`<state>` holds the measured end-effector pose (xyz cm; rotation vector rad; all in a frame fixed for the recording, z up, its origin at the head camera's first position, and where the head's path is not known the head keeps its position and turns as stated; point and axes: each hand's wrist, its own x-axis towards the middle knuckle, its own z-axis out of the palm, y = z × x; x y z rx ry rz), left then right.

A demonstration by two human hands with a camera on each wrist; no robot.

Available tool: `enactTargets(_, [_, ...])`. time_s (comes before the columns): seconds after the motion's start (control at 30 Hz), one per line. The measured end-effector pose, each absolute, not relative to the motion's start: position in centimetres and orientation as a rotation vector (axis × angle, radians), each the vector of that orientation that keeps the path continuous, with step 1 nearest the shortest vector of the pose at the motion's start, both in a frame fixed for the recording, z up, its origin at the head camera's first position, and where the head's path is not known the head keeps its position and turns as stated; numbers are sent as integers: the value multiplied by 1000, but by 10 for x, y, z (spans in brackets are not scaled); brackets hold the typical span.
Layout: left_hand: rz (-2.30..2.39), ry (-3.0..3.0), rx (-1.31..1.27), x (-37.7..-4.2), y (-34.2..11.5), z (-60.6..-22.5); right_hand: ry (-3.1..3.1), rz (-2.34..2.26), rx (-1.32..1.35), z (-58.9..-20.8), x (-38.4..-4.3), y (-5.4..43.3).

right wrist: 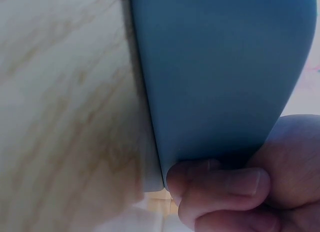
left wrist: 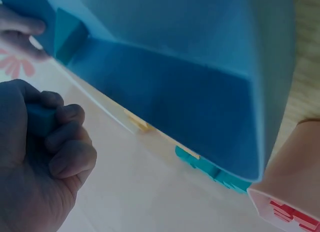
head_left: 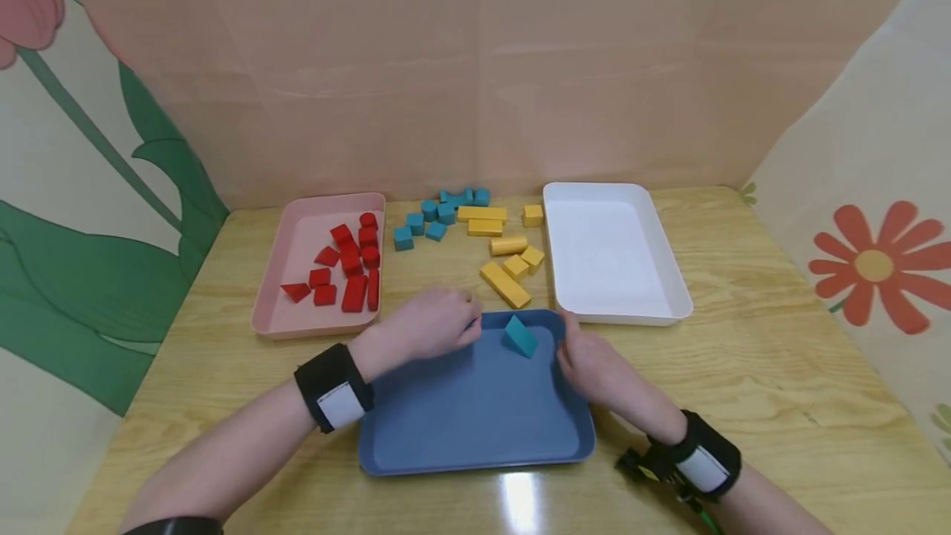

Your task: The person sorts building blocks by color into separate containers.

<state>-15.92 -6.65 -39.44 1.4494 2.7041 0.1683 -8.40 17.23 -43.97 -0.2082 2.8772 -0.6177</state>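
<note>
My left hand is over the far left part of the blue tray. In the left wrist view its fingers curl round a small blue block, mostly hidden by the fingers. A blue-green block lies in the tray near its far right corner. At that corner my right hand grips the tray's side, with fingers bent against the outer wall in the right wrist view.
Behind the tray lie several blue blocks and several yellow blocks on the wooden table. A pink tray with several red blocks stands at the left. A white tray stands at the right.
</note>
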Motion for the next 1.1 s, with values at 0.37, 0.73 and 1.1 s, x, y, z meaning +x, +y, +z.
enactTargets(0.37, [13, 2600, 1553, -142, -64, -401, 2882, -611, -199, -440, -85, 174])
enactTargets(0.73, [74, 2801, 1496, -152, -68, -398, 2885, -587, -213, -441, -86, 173])
enactTargets(1.1, [72, 2817, 1300, -173, -76, -397, 2887, -597, -217, -440, -85, 174])
